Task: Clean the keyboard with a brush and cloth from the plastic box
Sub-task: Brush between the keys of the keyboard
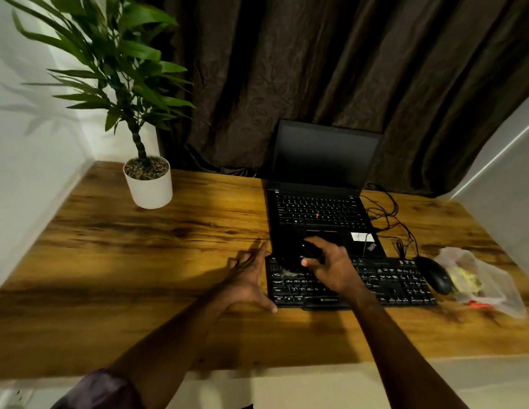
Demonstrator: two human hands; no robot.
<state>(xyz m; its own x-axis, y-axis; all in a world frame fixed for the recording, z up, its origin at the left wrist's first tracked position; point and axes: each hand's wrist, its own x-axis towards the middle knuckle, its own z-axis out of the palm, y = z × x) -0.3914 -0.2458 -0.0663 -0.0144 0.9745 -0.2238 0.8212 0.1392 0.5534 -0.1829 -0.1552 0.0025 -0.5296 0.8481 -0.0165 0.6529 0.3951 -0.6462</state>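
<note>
A black keyboard (387, 283) lies on the wooden desk in front of an open black laptop. My right hand (331, 267) hovers over the keyboard's left half, shut on a dark brush (298, 259) whose bristles touch the upper left keys. My left hand (248, 278) rests flat on the desk against the keyboard's left edge, fingers spread, thumb at the front corner. At the far right sits a clear plastic box (490, 283) with a yellowish cloth (467, 281) inside.
The laptop (319, 208) stands just behind the keyboard, lid up. A black mouse (434, 274) lies between keyboard and box, with black cables (390, 219) behind it. A potted plant (148, 181) stands at the back left. A dark curtain hangs behind the desk.
</note>
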